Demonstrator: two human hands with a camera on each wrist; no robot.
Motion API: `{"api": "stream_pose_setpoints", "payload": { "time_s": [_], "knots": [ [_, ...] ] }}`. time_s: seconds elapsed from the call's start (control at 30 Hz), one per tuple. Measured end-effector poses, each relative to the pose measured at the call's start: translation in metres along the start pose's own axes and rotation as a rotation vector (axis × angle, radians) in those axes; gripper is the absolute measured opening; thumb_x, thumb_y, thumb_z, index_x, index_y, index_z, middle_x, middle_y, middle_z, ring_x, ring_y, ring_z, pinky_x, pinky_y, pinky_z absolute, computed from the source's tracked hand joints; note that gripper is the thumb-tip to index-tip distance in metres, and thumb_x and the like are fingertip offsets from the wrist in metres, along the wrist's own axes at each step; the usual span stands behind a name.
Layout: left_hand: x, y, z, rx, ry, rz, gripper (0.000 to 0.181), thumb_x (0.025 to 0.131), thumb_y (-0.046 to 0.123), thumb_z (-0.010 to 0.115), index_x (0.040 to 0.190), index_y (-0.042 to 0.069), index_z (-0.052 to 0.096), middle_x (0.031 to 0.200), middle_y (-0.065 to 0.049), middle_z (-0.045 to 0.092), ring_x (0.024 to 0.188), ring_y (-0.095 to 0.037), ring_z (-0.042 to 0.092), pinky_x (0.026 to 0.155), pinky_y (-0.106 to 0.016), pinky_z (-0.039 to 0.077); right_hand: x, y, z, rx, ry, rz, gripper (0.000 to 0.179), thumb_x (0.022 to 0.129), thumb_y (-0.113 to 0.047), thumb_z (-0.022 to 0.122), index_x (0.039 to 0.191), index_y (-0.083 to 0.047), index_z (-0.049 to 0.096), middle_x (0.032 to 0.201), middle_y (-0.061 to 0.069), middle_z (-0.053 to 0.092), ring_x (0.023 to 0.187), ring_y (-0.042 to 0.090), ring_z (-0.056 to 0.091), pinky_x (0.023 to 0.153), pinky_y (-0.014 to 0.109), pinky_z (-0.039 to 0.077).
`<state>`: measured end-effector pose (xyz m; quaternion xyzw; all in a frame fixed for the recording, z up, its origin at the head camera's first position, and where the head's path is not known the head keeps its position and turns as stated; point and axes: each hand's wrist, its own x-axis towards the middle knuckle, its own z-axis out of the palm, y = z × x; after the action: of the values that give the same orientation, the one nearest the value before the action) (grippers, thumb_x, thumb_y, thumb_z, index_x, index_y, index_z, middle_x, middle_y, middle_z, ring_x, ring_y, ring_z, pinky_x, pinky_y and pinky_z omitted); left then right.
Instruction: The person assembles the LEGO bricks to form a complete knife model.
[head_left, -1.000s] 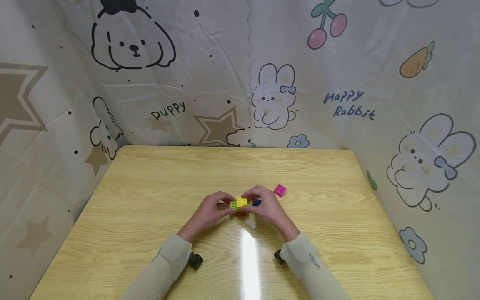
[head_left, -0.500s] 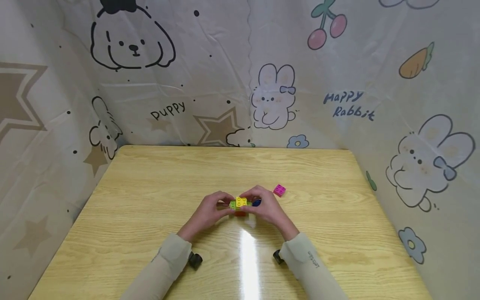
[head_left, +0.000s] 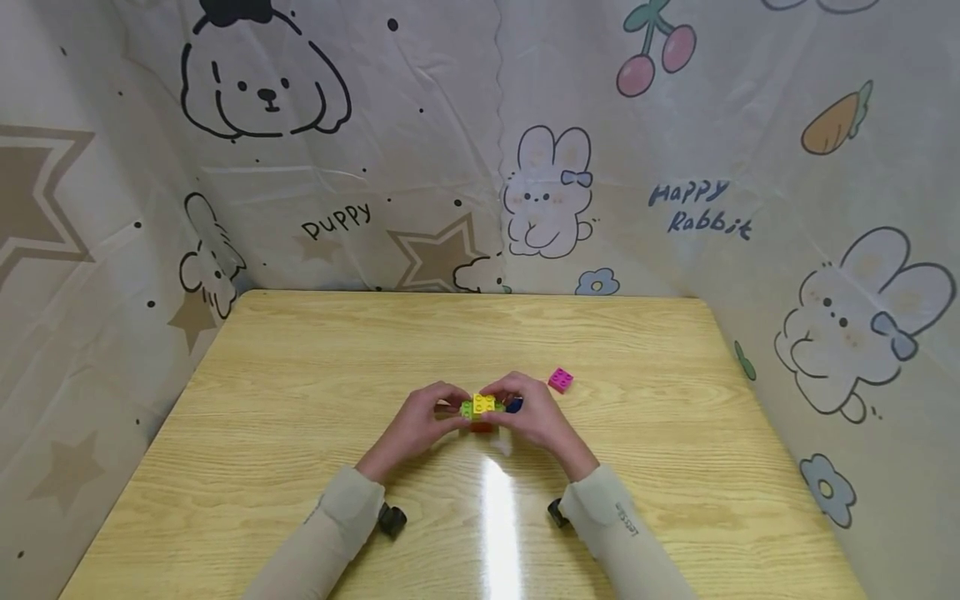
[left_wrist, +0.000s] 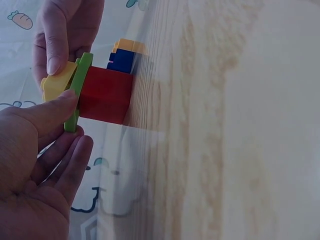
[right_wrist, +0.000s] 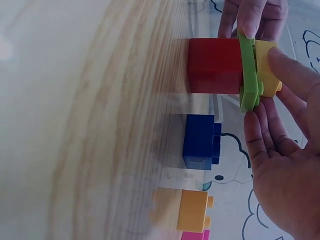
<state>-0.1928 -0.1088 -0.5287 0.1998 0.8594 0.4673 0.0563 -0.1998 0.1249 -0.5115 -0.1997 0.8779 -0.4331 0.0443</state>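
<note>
A red block (right_wrist: 214,66) stands on the table with a thin green plate brick (right_wrist: 248,72) on top of it. Above the green piece is a yellow brick (head_left: 483,403), which looks slightly tilted, with a narrow gap on one side in the left wrist view. My left hand (head_left: 420,423) pinches one end of the green plate brick between thumb and fingers. From the other side, my right hand (head_left: 536,412) grips the yellow brick, its thumb on the near face; other fingers lie by the green end.
Close beside the stack on the right sits a dark blue brick (right_wrist: 198,141). An orange brick (right_wrist: 193,210) stands past it, hidden in the head view. Farther right is a pink brick (head_left: 560,381). A printed cloth (head_left: 435,150) hangs behind the wooden table (head_left: 322,350).
</note>
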Motion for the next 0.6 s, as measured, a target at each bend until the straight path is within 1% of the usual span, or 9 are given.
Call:
{"api": "stream_pose_setpoints", "payload": {
  "time_s": [0.13, 0.37, 0.6],
  "knots": [
    [-0.0001, -0.0004, -0.0001, -0.001, 0.001, 0.008, 0.03, 0.093, 0.017, 0.079, 0.121, 0.013, 0.071, 0.118, -0.004, 0.072, 0.108, -0.021, 0.069, 0.097, -0.041, 0.06, 0.0005, -0.0021, -0.0002, -0.012, -0.001, -0.012, 0.029, 0.087, -0.021, 0.086, 0.115, -0.017, 0.078, 0.105, -0.001, 0.07, 0.095, 0.015, 0.063, 0.085, 0.034, 0.057],
    [-0.0004, 0.0001, -0.0013, -0.004, 0.003, -0.007, 0.03, 0.092, 0.017, 0.08, 0.121, 0.013, 0.071, 0.118, -0.003, 0.072, 0.109, -0.021, 0.069, 0.098, -0.041, 0.06, 0.0021, -0.004, 0.0, -0.003, -0.008, 0.015, 0.029, 0.087, -0.02, 0.086, 0.115, -0.017, 0.079, 0.105, -0.002, 0.069, 0.095, 0.015, 0.063, 0.086, 0.04, 0.059],
    [0.0004, -0.0017, 0.0006, -0.013, 0.006, -0.006, 0.03, 0.092, 0.016, 0.08, 0.12, 0.013, 0.071, 0.117, -0.004, 0.072, 0.109, -0.021, 0.069, 0.098, -0.04, 0.06, 0.0018, -0.0027, 0.0004, -0.012, -0.003, 0.027, 0.029, 0.086, -0.021, 0.086, 0.114, -0.018, 0.079, 0.104, -0.003, 0.07, 0.094, 0.015, 0.063, 0.085, 0.038, 0.058]
  ]
}}
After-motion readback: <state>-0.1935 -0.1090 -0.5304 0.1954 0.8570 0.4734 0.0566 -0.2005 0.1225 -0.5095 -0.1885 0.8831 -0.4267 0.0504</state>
